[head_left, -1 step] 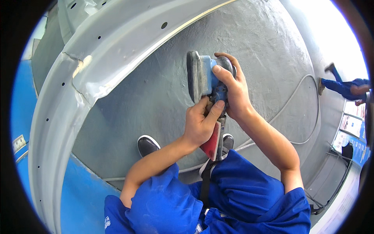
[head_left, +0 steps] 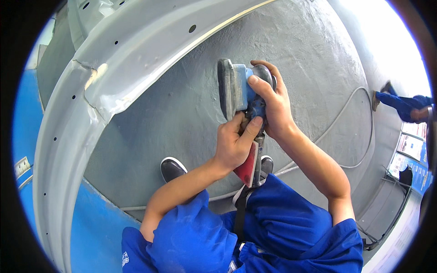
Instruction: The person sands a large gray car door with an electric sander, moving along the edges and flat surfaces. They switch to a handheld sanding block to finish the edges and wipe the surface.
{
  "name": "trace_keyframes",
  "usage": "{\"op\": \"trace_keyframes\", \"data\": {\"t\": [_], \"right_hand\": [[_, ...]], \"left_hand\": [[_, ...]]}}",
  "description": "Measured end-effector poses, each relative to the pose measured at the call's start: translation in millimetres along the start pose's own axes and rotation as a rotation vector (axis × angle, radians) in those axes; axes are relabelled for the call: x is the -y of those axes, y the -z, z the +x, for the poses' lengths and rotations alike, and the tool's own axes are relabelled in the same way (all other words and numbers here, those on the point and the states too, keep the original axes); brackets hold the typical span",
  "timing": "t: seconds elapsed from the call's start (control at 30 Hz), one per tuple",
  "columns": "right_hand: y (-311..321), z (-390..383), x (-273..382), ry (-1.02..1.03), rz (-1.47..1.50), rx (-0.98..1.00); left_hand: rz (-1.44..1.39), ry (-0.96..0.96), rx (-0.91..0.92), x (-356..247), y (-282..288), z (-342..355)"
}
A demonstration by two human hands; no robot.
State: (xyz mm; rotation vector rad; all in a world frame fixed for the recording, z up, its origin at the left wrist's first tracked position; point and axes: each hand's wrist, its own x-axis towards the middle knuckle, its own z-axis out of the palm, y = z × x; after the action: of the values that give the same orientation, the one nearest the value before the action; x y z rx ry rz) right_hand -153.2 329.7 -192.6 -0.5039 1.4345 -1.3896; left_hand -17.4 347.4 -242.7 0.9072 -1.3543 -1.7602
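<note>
Here, seen from above, both hands grip a blue-and-grey power sander (head_left: 241,91) held up at the middle of the view, its flat pad turned on edge toward the grey metal panel (head_left: 136,59) arching over the left. The right hand (head_left: 268,102) clamps over the sander's top, steadying it – the left hand (head_left: 234,143) wraps the handle just below, thumb up. A hose (head_left: 346,118) trails right across the grey floor (head_left: 309,50), which lies open beyond. Dark shoes (head_left: 172,168) stand below
</note>
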Motion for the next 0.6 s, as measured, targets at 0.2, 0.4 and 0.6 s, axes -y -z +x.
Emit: {"op": "trace_keyframes", "data": {"t": [0.2, 0.4, 0.6], "right_hand": [[-7, -1, 1, 0.067, -0.073, -0.038], [-12, -3, 5, 0.087, -0.162, -0.088], [-8, -1, 3, 0.119, -0.249, -0.039]], "left_hand": [[-0.060, -0.020, 0.036, -4, 0, -2], [0.003, -0.091, 0.004, -5, 0, 1], [0.080, -0.161, -0.014, -7, 1, 4]]}}
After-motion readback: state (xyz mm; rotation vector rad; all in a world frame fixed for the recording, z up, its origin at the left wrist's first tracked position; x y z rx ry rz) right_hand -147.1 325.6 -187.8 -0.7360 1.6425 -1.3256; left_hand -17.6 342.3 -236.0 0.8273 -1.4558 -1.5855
